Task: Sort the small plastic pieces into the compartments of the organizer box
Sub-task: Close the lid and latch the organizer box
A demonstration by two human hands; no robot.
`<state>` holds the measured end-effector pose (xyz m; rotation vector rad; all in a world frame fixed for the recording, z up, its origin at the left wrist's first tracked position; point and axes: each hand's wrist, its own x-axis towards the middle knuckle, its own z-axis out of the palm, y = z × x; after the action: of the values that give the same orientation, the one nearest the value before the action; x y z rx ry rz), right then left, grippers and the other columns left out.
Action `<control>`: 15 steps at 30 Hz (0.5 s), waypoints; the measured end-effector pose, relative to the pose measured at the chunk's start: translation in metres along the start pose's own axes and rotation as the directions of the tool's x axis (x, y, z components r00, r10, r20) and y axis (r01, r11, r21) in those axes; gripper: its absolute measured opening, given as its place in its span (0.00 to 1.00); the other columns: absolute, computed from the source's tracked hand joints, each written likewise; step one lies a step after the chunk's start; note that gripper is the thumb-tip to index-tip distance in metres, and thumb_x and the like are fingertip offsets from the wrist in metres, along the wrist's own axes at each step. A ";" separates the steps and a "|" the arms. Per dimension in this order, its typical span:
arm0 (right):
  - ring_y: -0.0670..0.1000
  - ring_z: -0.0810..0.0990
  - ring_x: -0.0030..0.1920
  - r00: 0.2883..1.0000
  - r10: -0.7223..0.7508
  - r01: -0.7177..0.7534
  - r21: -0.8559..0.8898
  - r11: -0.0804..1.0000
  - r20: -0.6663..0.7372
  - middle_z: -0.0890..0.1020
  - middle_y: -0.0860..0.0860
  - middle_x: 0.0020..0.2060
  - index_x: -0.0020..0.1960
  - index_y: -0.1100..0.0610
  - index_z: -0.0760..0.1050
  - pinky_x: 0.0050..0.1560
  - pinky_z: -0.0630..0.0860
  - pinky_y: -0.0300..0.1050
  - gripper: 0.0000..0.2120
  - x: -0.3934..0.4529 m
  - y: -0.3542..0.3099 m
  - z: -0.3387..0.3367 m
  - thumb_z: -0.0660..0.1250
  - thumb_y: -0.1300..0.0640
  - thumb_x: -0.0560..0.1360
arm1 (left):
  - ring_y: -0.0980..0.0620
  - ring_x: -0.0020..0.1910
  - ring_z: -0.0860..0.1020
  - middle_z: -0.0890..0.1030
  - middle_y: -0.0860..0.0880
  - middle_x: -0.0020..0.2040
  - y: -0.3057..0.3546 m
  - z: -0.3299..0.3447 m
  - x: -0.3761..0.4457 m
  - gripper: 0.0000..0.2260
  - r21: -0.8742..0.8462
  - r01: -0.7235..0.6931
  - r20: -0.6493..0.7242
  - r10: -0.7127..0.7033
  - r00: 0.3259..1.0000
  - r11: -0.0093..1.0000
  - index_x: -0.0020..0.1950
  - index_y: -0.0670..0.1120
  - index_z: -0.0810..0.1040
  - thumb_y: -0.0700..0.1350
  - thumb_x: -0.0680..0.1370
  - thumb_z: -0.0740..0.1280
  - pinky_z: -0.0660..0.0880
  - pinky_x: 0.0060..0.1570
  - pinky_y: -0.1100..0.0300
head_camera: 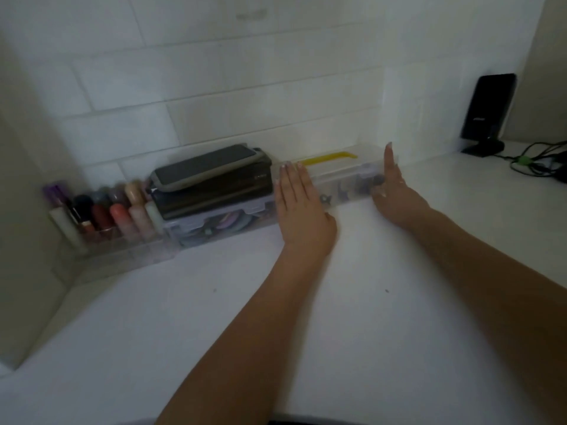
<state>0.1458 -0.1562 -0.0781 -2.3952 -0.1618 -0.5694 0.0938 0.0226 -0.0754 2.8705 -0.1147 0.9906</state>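
Note:
A clear plastic organizer box (340, 182) with a yellow handle (328, 157) stands on edge against the tiled wall at the back of the white counter (214, 317). Small dark plastic pieces (343, 193) show dimly through its front. My left hand (299, 210) lies flat against the box's left end, fingers straight and together. My right hand (395, 194) presses on the right end, fingers pointing up and thumb in front of the box. The box sits between my two palms. The picture is blurred.
Left of the organizer, a dark case (214, 185) rests on another clear box (214, 225) with purple latches. Further left is a clear tray of small bottles (116, 216). A phone on a stand (491, 108) and cables (537, 161) are at the back right.

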 end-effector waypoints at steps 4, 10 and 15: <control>0.67 0.75 0.61 0.996 -0.006 0.011 -0.053 0.999 0.088 0.40 0.55 0.76 0.68 0.39 0.24 0.55 0.74 0.62 0.40 0.011 0.003 0.003 0.56 0.57 0.79 | 0.38 0.76 0.41 0.42 0.35 0.77 0.000 0.002 0.004 0.39 -0.021 0.042 0.014 -0.042 0.999 0.999 0.76 0.35 0.41 0.45 0.73 0.61 0.30 0.69 0.51; 0.69 0.76 0.57 0.992 -0.019 0.024 -0.040 0.999 0.127 0.42 0.60 0.76 0.71 0.42 0.27 0.54 0.74 0.55 0.40 0.011 0.006 -0.002 0.56 0.62 0.78 | 0.38 0.76 0.44 0.44 0.34 0.76 -0.001 0.004 0.004 0.39 0.005 0.041 -0.012 -0.041 0.999 0.999 0.76 0.35 0.43 0.45 0.74 0.62 0.34 0.71 0.50; 0.61 0.64 0.70 0.981 0.017 -0.029 0.060 0.998 0.191 0.46 0.61 0.76 0.76 0.45 0.41 0.51 0.68 0.38 0.39 0.010 0.003 -0.031 0.56 0.71 0.77 | 0.42 0.77 0.47 0.47 0.37 0.78 -0.008 -0.016 0.013 0.34 -0.120 0.009 0.065 -0.001 0.998 0.993 0.76 0.36 0.45 0.46 0.77 0.59 0.41 0.74 0.53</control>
<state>0.1443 -0.1784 -0.0544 -2.3846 -0.2311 -0.3188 0.0948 0.0319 -0.0552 2.7923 -0.1661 0.8588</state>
